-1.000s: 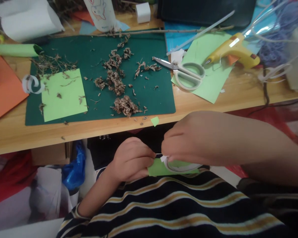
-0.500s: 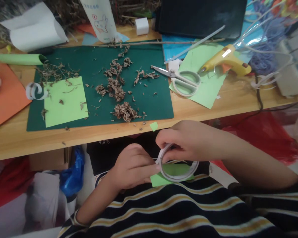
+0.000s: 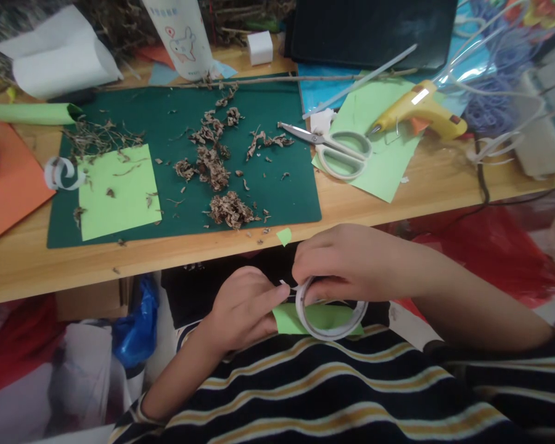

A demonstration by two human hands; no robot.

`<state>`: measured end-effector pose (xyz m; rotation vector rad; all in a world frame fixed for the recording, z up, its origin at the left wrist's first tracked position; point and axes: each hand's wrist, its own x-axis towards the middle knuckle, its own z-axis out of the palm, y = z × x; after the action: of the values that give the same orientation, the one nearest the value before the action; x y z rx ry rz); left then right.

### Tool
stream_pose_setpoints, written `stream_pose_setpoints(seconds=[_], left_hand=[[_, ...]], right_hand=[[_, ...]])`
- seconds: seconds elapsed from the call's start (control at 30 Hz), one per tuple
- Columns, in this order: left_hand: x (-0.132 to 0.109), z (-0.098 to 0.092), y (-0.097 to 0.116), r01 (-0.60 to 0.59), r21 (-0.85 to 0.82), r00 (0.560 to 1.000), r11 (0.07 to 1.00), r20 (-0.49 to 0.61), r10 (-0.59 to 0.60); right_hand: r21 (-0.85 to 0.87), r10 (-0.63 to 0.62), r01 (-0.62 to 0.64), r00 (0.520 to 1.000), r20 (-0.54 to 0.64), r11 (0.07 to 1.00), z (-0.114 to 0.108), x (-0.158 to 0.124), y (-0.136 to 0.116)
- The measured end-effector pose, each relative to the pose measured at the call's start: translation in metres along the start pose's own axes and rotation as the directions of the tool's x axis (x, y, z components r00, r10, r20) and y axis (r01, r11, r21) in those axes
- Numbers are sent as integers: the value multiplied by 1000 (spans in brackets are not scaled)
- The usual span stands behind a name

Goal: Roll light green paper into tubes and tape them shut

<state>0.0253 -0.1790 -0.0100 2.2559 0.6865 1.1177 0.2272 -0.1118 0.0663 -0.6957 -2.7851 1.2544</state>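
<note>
Over my lap, my right hand grips a roll of white tape by its upper left rim, thumb inside the ring. My left hand is closed at the left edge of a piece of green paper. A short white tape end shows at the left index fingertip, with a thin strip reaching toward the roll. The roll overlaps the paper, hiding part of it. The left thumb and lower fingers are partly hidden.
A green cutting mat bears crumbled dry leaves and a light green sheet. Scissors and a yellow glue gun lie to the right. A white cup stands behind the mat. A small green scrap sits at the table edge.
My left index finger has lifted off the roll's rim and moved slightly up and left. A short tape end now shows there. My right hand still holds the roll.
</note>
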Motion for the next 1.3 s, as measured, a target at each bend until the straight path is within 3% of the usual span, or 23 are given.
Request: stream_pose_setpoints(seconds=[0.23, 0.33, 0.43, 0.7, 0.87, 0.97, 1.07, 1.17, 1.3], left_hand=[[3, 1, 1, 22, 38, 1000, 999, 0, -22], [4, 0, 1, 23, 43, 1000, 999, -19, -22], [3, 0, 1, 33, 31, 999, 999, -28, -32], [0, 3, -3, 24, -44, 995, 999, -94, -28], [6, 1, -2, -65, -97, 995, 993, -86, 56], [8, 0, -3, -54, -87, 998, 995, -48, 50], [7, -1, -3, -49, -65, 999, 997, 11, 50], [6, -2, -4, -126, 45, 990, 991, 73, 123], [3, -2, 0, -139, 77, 990, 987, 45, 136]], right_hand=[[24, -92, 94, 992, -92, 995, 10, -2, 6], [-102, -209, 192, 959, -194, 976, 16, -4, 9], [-296, -289, 221, 934, -211, 929, 20, -5, 9], [-392, -306, 239, 945, -117, 889, 15, -8, 8], [-480, -288, 295, 953, 89, 826, 3, -12, -6], [-503, -267, 330, 944, 196, 799, -2, -12, -17], [-516, -282, 354, 935, 216, 780, -2, -12, -26], [-517, -309, 378, 926, 219, 768, 2, -13, -29], [-546, -318, 388, 922, 222, 743, 9, -16, -29]])
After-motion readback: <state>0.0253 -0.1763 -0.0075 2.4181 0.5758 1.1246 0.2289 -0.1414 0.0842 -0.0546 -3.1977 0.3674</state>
